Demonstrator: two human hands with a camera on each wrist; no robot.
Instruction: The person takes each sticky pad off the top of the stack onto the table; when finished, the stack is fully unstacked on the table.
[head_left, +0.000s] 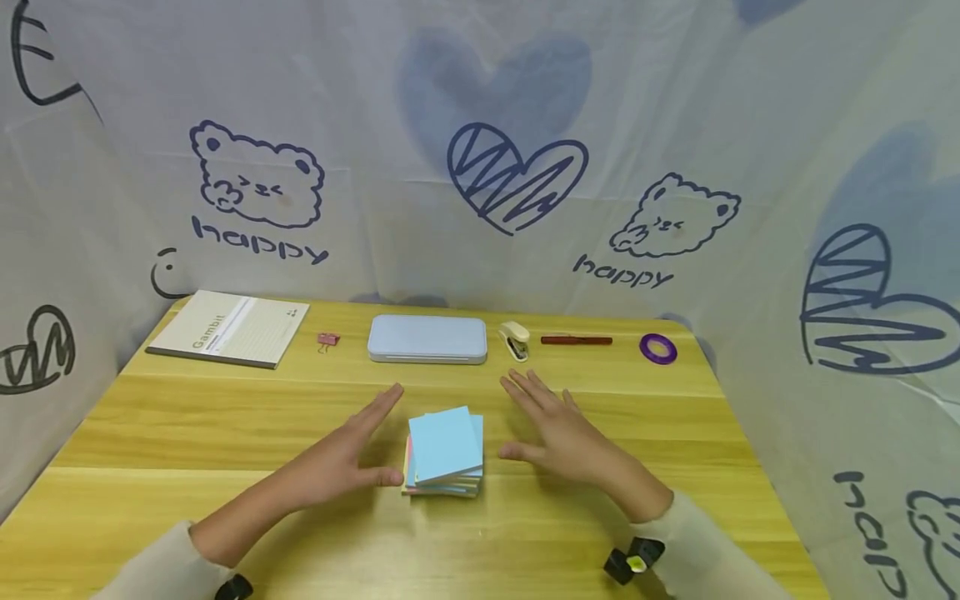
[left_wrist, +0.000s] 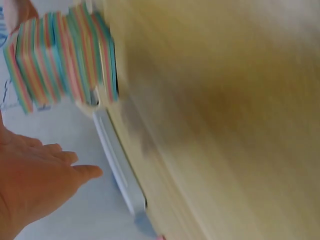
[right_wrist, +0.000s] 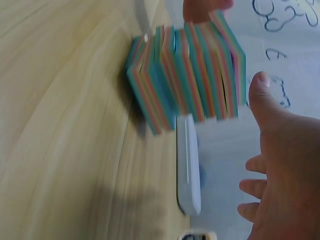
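Note:
A tall stack of sticky note pads [head_left: 447,446] stands on the table, a pale blue sheet on top. Its pads sit slightly askew, and in the left wrist view the stack's sides [left_wrist: 65,57] show pink, yellow, green and blue layers. To the left of it is my left hand [head_left: 341,458], fingers extended, its thumb tip right at the stack's edge. My right hand [head_left: 558,437] hovers on the other side with fingers spread and a small gap to the pads. In the right wrist view, that hand [right_wrist: 295,165] appears beside the leaning layers [right_wrist: 185,75]. Neither hand holds anything.
Along the back of the table lie a notebook [head_left: 232,329], a pink binder clip [head_left: 327,339], a pale blue pencil case [head_left: 427,339], a cream stapler [head_left: 516,340], a dark red pen [head_left: 576,340] and a purple tape roll [head_left: 647,360]. A printed white curtain [head_left: 390,225] hangs behind.

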